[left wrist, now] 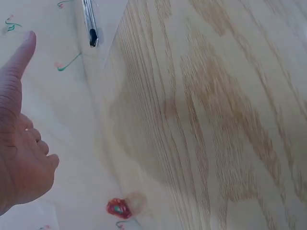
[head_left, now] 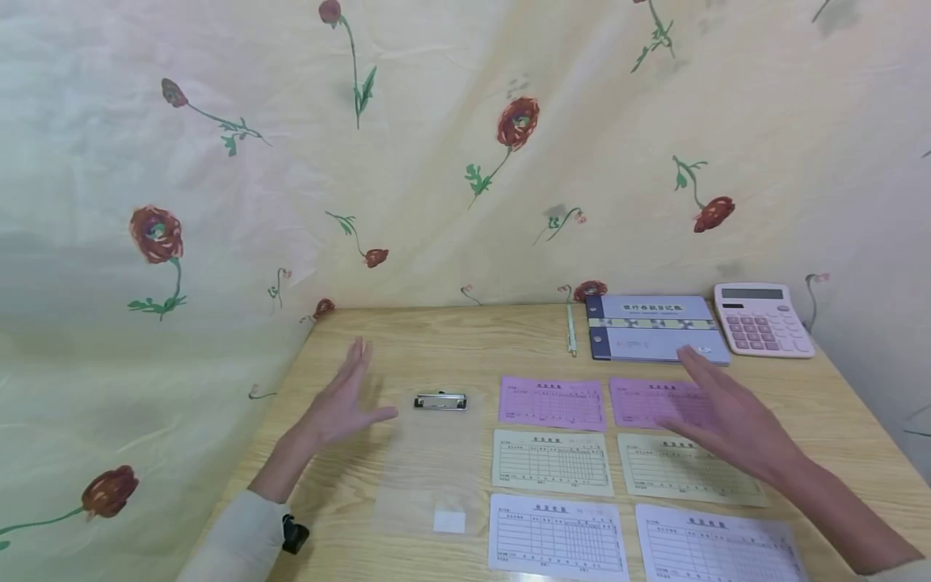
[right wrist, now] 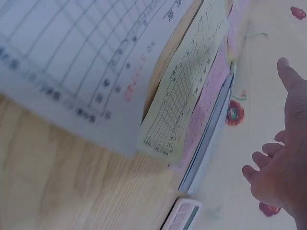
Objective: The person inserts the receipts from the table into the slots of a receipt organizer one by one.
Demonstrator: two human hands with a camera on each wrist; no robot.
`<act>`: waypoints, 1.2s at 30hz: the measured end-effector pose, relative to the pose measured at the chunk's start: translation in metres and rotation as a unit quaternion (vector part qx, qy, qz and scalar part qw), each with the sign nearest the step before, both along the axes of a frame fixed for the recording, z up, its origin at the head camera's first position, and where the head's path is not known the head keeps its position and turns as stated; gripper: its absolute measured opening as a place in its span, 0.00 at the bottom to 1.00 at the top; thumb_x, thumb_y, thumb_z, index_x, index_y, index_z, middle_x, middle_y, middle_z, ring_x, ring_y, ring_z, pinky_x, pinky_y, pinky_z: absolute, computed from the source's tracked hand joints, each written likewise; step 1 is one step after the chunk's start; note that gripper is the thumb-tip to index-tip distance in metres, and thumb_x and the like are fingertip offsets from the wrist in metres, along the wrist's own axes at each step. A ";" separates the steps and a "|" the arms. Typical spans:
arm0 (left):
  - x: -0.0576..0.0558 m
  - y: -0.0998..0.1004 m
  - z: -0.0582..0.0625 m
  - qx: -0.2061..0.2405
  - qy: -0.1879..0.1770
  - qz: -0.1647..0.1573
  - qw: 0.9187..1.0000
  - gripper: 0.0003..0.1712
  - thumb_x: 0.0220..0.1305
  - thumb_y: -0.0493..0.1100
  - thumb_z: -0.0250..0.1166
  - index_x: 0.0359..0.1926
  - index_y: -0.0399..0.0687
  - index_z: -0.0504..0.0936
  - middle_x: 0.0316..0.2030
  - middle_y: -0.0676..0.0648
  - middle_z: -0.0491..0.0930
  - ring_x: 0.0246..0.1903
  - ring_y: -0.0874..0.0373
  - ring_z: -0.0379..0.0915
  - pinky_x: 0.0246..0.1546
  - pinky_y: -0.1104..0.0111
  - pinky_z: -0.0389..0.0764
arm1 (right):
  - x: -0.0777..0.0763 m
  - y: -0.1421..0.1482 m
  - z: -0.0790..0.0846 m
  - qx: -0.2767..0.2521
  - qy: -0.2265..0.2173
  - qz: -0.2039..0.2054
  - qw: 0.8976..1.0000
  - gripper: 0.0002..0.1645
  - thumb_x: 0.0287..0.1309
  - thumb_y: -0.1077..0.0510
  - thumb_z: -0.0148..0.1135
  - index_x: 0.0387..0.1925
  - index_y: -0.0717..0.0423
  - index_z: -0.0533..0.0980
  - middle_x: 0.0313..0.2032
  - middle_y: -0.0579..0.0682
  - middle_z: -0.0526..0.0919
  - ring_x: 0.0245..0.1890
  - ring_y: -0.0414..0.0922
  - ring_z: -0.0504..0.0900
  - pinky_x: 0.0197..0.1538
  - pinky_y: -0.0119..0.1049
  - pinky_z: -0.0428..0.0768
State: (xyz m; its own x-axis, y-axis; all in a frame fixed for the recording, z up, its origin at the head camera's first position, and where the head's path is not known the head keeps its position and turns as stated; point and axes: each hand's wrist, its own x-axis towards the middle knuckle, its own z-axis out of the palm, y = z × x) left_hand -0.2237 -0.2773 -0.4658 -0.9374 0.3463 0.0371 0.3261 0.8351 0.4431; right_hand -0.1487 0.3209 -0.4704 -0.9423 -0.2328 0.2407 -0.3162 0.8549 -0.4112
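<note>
My left hand (head_left: 342,408) hovers over the wooden table just left of a clear clipboard (head_left: 429,461), thumb spread toward its metal clip (head_left: 440,402). Nothing is in its fingers. On the right, my other hand (head_left: 735,420) hangs above the paper slips, holding nothing, its fingers extended. Below it lie a pink slip (head_left: 633,400) and a pale green slip (head_left: 655,465), both partly covered by the hand. A second column has another pink slip (head_left: 553,402), a green slip (head_left: 553,462) and a white slip (head_left: 556,533). Nearest me on the right lies one more white slip (head_left: 716,550).
A blue account book (head_left: 647,311) lies at the back right, with a pink calculator (head_left: 764,323) beside it. Left of the book is a pen (head_left: 570,331). A flower-patterned cloth (head_left: 429,162) hangs behind the table (head_left: 407,347).
</note>
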 end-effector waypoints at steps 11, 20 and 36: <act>-0.011 0.033 -0.016 0.117 -0.047 -0.026 0.992 0.77 0.59 0.53 0.82 0.85 0.65 0.28 0.85 0.49 0.31 0.81 0.41 0.40 0.79 0.46 0.51 | -0.028 -0.040 -0.005 -0.105 -0.040 0.035 0.993 0.59 0.63 0.45 0.78 0.83 0.60 0.55 0.75 0.73 0.63 0.69 0.76 0.68 0.65 0.75 0.68; -0.014 0.055 -0.029 0.095 -0.051 -0.046 0.993 0.65 0.63 0.48 0.79 0.87 0.55 0.41 0.83 0.45 0.46 0.78 0.39 0.54 0.77 0.47 0.59 | -0.044 -0.062 -0.015 -0.157 -0.077 0.040 0.984 0.48 0.61 0.52 0.80 0.75 0.66 0.68 0.68 0.71 0.74 0.62 0.71 0.78 0.57 0.63 0.83; -0.013 0.060 -0.043 0.030 0.028 -0.134 0.990 0.36 0.71 0.40 0.72 0.76 0.42 0.72 0.71 0.40 0.73 0.17 0.63 0.62 0.39 0.68 0.83 | -0.060 -0.086 -0.031 -0.161 -0.089 0.019 0.983 0.35 0.59 0.62 0.78 0.66 0.67 0.77 0.50 0.64 0.86 0.50 0.61 0.86 0.55 0.56 0.86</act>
State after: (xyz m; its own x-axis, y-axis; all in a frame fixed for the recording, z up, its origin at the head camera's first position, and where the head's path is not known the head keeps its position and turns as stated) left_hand -0.2368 -0.2178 -0.5086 -0.8080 0.5780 0.1139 0.5575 0.6877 0.4650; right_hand -0.2089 0.2348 -0.5015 -0.9682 -0.2077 0.1396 -0.2440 0.6603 -0.7102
